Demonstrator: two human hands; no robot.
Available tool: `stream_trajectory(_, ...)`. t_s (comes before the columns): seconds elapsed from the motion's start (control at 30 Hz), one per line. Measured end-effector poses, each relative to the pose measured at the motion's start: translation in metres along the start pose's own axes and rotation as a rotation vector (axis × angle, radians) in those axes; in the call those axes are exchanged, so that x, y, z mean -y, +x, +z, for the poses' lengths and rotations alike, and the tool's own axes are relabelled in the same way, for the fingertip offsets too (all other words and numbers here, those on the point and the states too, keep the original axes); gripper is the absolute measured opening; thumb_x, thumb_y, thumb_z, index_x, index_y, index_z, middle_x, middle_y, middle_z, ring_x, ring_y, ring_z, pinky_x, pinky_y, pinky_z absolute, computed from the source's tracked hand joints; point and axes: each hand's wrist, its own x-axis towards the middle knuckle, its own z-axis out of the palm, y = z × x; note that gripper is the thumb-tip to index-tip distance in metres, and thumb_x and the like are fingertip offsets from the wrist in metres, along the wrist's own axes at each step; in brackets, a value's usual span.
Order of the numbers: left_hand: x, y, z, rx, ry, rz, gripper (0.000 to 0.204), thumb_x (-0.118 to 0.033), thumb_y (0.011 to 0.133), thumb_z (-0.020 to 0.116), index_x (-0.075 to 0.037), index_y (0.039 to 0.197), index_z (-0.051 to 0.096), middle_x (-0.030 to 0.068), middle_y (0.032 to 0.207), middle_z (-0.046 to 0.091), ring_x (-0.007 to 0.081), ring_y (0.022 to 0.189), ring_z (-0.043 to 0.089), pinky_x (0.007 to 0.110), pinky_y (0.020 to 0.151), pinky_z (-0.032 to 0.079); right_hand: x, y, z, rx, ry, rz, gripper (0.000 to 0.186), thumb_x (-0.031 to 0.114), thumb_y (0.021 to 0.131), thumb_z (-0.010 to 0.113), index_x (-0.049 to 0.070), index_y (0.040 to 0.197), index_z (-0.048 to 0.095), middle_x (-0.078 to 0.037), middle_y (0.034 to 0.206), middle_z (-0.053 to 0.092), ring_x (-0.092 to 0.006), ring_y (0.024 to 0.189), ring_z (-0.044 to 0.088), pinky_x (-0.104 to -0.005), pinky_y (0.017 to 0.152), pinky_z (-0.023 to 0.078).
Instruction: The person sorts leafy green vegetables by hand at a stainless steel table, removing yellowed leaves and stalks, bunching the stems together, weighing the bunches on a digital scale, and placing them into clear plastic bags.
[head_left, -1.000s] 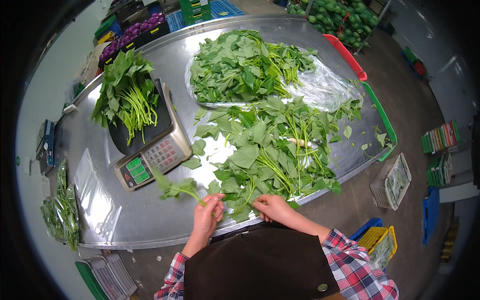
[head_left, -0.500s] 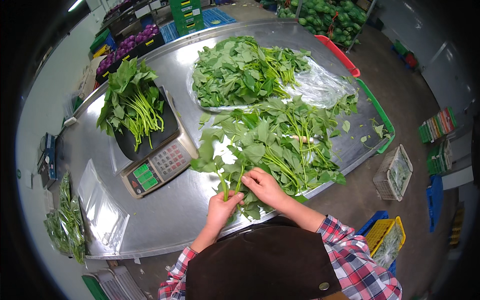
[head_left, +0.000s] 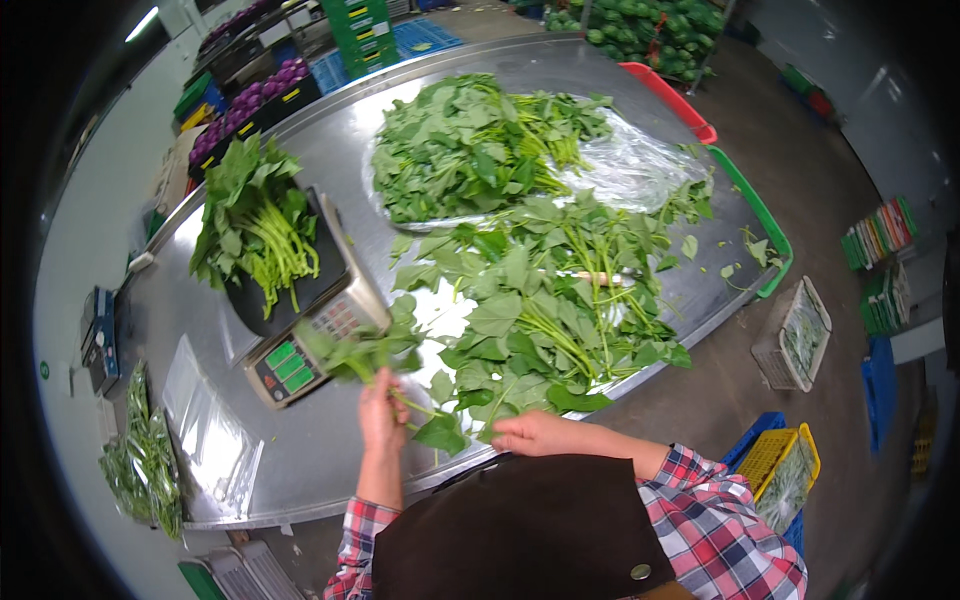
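My left hand is closed round blurred leafy stems, held over the table beside the weighing scale. My right hand is closed at the near edge of the loose greens, its fingertips by a leafy stem; what they grip is unclear. On the scale's black pan lies a bunch of greens, stems toward me. A larger heap rests on clear plastic at the back. A light-handled tool is partly hidden among the loose stems.
The steel table carries flat plastic bags at left and bagged greens lower left. Red and green trays edge its right. Crates stand on the floor; purple vegetables and stacked green crates are behind.
My hands, together half a second ago, have separated: the left has lifted stems leftward toward the scale, while the right has moved down to the pile's near edge.
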Motion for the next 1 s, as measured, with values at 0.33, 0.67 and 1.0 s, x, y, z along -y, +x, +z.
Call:
stream_trajectory(0.33,-0.002,-0.039,0.034,0.588,-0.499,-0.236,0.015,-0.021,0.091,0.051,-0.007,0.097,0.053,-0.0021,0.055,0.034,0.0082,0.045,0.03,0.023,0.043,0.028,-0.05,-0.056,-0.072,-0.633,-0.599,0.606,0.029,0.027,0.074,0.067,0.002,0.081,0.055,-0.016,0.076,0.059,-0.0328,0.069,0.059,-0.0392,0.061,0.047)
stream_trajectory(0.67,0.023,-0.06,0.071,0.356,-0.051,-0.235,0.02,-0.017,0.083,0.064,-0.002,0.095,0.057,0.0022,0.076,0.056,0.005,0.052,0.044,0.019,0.041,0.031,0.013,0.009,0.004,-0.546,-0.483,-0.061,0.03,0.021,0.076,0.067,0.005,0.091,0.048,-0.013,0.086,0.05,-0.0315,0.066,0.055,-0.0383,0.058,0.046)
stream_trajectory(1.0,0.024,-0.053,0.045,0.337,-0.169,-0.14,0.022,-0.017,0.089,0.056,0.0,0.103,0.056,0.0055,0.085,0.058,0.0065,0.054,0.044,0.019,0.041,0.033,-0.005,0.034,0.001,-0.37,0.238,0.3,0.032,0.028,0.087,0.059,0.0,0.1,0.062,-0.005,0.091,0.063,-0.0125,0.079,0.057,-0.0234,0.07,0.044)
